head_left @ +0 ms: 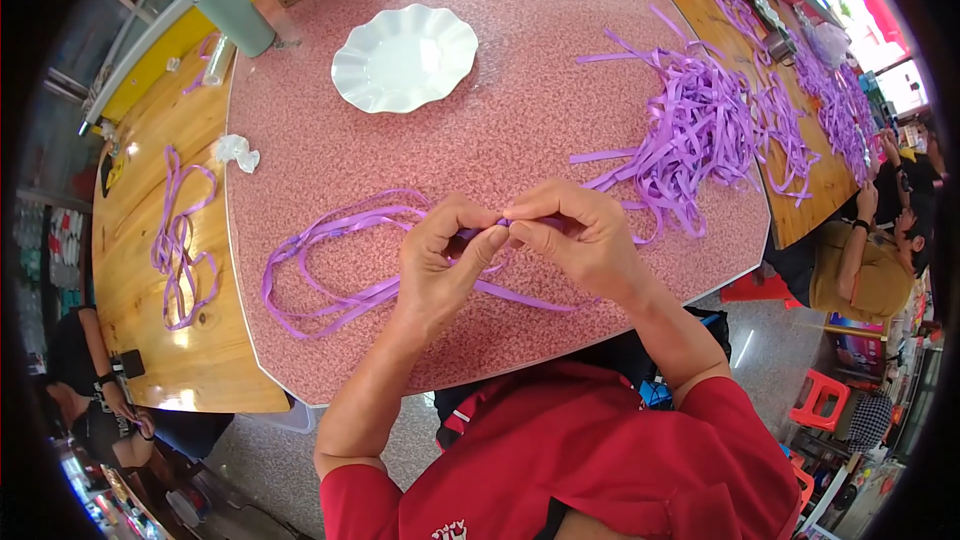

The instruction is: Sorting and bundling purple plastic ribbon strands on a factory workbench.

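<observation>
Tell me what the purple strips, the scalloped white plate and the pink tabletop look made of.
Flat purple strips: apparently thin plastic ribbon, glossy, holding springy loops. Scalloped white plate: glazed ceramic or plastic, smooth sheen; unclear which. Speckled pink tabletop: probably laminate, with a pale edge band.

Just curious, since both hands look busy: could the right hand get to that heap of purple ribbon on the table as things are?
Probably yes. The ribbon heap lies on the pink table just beyond the right hand, with nothing between them. That hand would first have to let go of the strand it pinches.
</observation>
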The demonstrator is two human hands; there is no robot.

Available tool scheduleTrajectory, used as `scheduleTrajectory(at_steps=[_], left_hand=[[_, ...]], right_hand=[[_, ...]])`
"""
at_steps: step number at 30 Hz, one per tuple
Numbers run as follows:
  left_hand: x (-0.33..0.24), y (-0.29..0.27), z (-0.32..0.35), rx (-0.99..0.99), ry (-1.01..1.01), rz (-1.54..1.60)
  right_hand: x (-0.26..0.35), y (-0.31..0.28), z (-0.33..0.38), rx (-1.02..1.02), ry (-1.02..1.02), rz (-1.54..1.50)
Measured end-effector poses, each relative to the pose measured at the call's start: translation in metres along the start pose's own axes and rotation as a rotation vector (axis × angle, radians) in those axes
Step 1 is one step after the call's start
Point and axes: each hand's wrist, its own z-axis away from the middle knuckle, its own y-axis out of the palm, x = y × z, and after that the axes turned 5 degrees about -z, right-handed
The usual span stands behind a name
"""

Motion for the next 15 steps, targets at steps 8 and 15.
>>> scheduleTrajectory(at_steps=[8,15], left_hand=[[-0.005,0.004,0.003,-0.032,0.196,-0.156],[-0.011,0.005,0.004,-0.005,0.288,-0.32]], right_hand=[[0.005,0.005,0.017,-0.111,0.066,0.028],[0.005,0.003,0.02,-0.145,-0.024,-0.032]])
